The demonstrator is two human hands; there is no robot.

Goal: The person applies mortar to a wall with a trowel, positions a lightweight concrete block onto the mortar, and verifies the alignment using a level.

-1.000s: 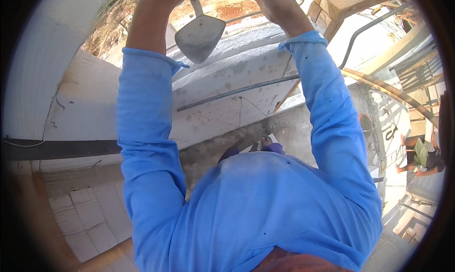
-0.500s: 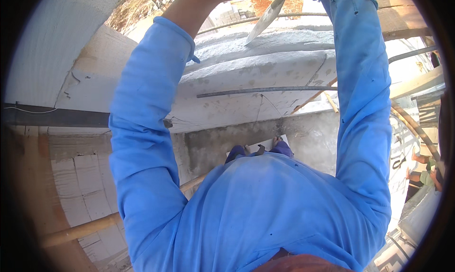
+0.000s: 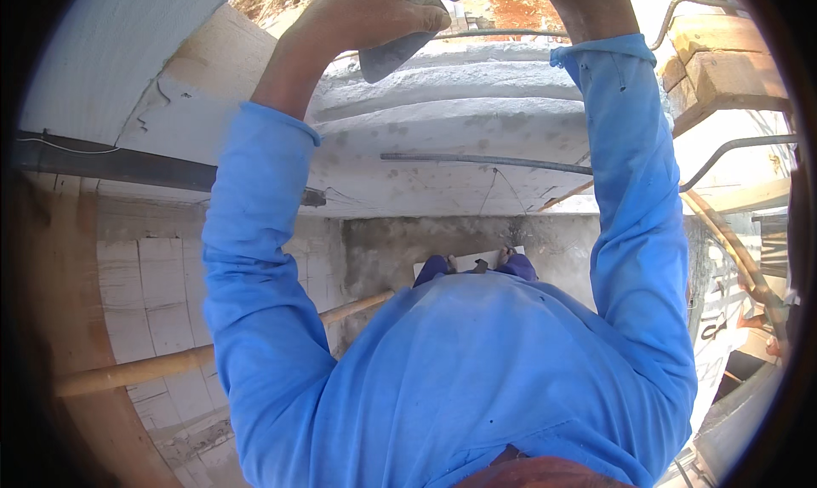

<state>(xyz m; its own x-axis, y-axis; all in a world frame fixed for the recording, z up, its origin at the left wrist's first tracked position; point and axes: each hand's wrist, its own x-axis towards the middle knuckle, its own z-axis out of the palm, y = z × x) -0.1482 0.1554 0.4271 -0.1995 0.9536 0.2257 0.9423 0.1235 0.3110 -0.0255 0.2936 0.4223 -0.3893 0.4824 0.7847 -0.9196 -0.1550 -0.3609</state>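
At the top of the view my left hand is closed on a trowel. Its thumb lies by the neck, and the grey blade points down and left below the fingers. The trowel's pale handle rises to the right and runs out at the upper edge. My right hand is beside that handle, but the picture's top cuts off its fingers, so its grip is hidden. Beneath both hands stretches a white wall ledge with rough, mortar-like layers along its top.
A thin metal rod juts across the ledge's face. On the left are a dark metal beam and a bamboo pole. Wooden beams and a bent bar stand at right. My feet rest on a pale board.
The trowel has moved left and its blade has come against my left hand, which has closed on it. Both hands have come lower into view.
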